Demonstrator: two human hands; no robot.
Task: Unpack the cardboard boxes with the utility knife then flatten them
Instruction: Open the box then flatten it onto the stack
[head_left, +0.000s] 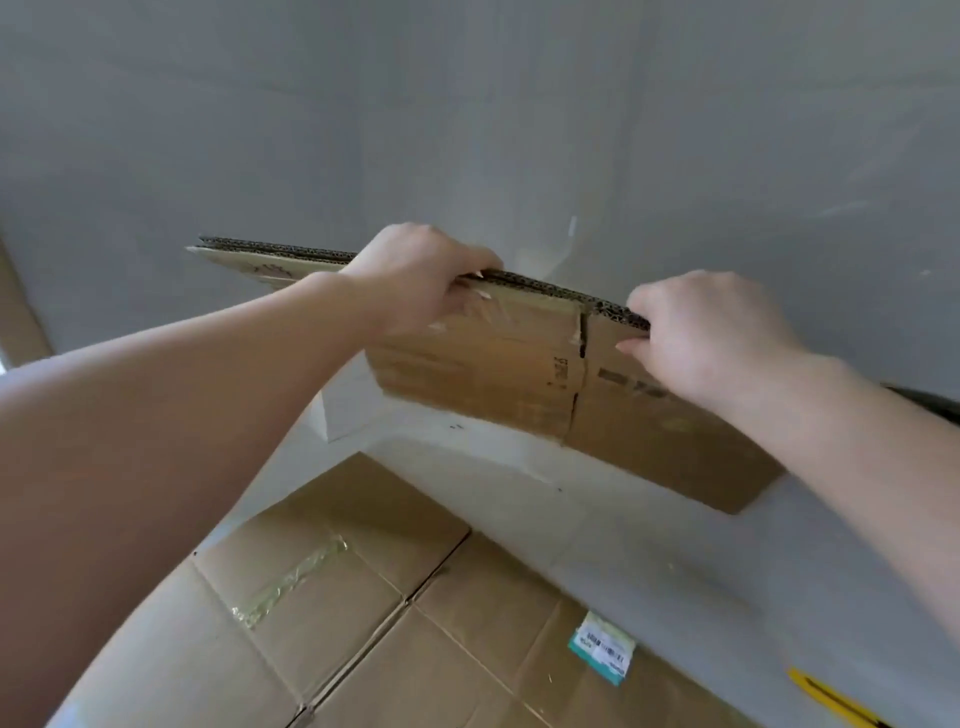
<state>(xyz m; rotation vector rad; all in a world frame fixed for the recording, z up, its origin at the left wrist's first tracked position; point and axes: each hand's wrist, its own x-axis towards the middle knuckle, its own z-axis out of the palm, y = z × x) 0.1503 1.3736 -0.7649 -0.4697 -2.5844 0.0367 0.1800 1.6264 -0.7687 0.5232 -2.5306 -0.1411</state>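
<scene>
A flattened brown cardboard box (519, 374) stands on edge against a grey-white wall, its corrugated top edge running from upper left to right. My left hand (415, 280) grips that top edge near the middle, fingers curled over the far side. My right hand (706, 332) pinches the same edge further right, thumb on the near face. Torn clear tape clings to the near face below my left hand. A yellow and black object, possibly the utility knife (836, 696), lies at the lower right; only part of it shows.
A larger flattened cardboard box (332, 623) with a strip of clear tape and a teal-edged shipping label (602, 647) lies on the floor below. A white ledge (467, 457) runs along the wall's base. A brown strip (21, 312) shows at the far left.
</scene>
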